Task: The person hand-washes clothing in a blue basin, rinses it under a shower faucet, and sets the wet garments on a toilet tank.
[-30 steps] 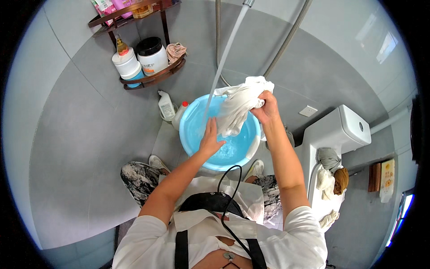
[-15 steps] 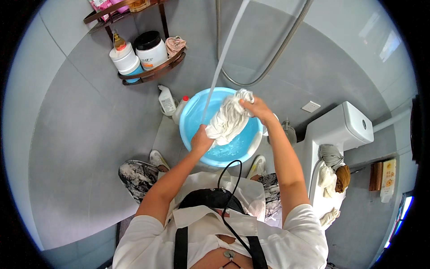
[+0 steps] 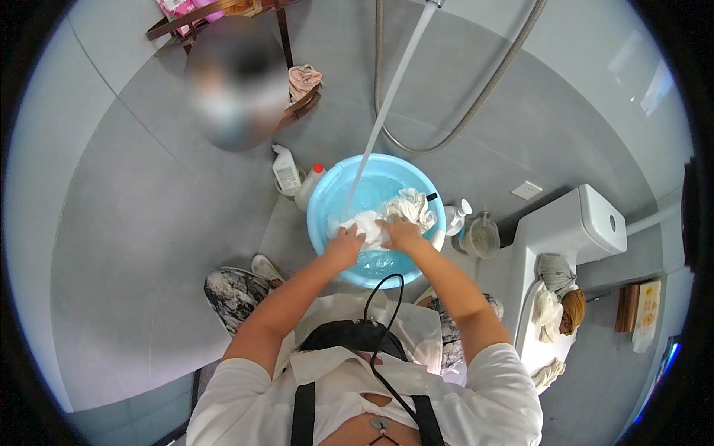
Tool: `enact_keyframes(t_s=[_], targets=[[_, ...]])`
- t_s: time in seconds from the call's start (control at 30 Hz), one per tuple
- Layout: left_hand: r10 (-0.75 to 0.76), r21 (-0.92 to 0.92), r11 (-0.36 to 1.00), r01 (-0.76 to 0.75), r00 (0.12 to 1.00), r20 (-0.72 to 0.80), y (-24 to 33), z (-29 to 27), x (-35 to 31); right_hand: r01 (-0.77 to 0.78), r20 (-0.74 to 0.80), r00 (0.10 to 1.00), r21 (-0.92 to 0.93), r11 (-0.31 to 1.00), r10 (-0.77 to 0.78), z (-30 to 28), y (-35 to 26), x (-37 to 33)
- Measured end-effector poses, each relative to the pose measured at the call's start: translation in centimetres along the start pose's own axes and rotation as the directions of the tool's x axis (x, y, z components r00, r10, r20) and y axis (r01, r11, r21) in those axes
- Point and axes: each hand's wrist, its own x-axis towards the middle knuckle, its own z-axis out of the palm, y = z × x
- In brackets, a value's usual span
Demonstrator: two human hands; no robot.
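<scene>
A light-blue basin (image 3: 315,204) of water stands on the floor in front of me. A bunched white cloth, maybe a garment (image 3: 410,209), lies partly in the water, its far-right end crumpled against the rim. My left hand (image 3: 345,246) holds its near-left part low in the basin, beside the falling water stream (image 3: 390,104). My right hand (image 3: 401,233) grips the middle of the cloth, fingers curled into it. The fingertips of both hands are partly hidden by the cloth and water.
Bottles, one white (image 3: 286,169) and one red-capped (image 3: 310,186), stand left of the basin. A white-handled container (image 3: 459,217) and a clear jar (image 3: 482,238) stand to its right. Clothes (image 3: 549,312) lie on the toilet. A shower hose (image 3: 476,111) hangs against the wall.
Both hands have lowered the white cloth from above the basin into the water. The right hand has moved down and closer to the left. The view has shifted slightly.
</scene>
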Motion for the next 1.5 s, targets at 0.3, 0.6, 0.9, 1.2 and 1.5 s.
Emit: enact_keyframes(t_s=[0.3,0.6,0.9,1.2,1.5], targets=[[-0.161,0.100,0.986,0.136,0.937,0.310,0.2,1.8,2.6,-0.079,0.192,0.978,-0.033,0.996,0.084,4.6,1.5,3.5],[-0.163,0.356,0.932,0.071,0.958,0.235,-1.6,5.7,4.2,0.055,0.321,0.947,-0.101,0.993,-0.020,8.2,5.3,6.5],[-0.113,0.322,0.940,0.112,0.993,-0.014,-1.8,1.9,1.5,-0.067,-0.164,0.984,0.004,0.998,0.067,2.6,3.2,3.6],[-0.071,0.187,0.977,0.101,0.984,-0.164,-1.6,0.1,0.3,0.092,0.091,0.993,-0.119,0.989,-0.081,4.8,0.2,5.2],[0.029,0.019,1.000,-0.023,0.872,-0.489,-1.3,0.3,-0.2,0.005,0.262,0.965,-0.137,0.991,0.031,7.4,1.1,4.8]])
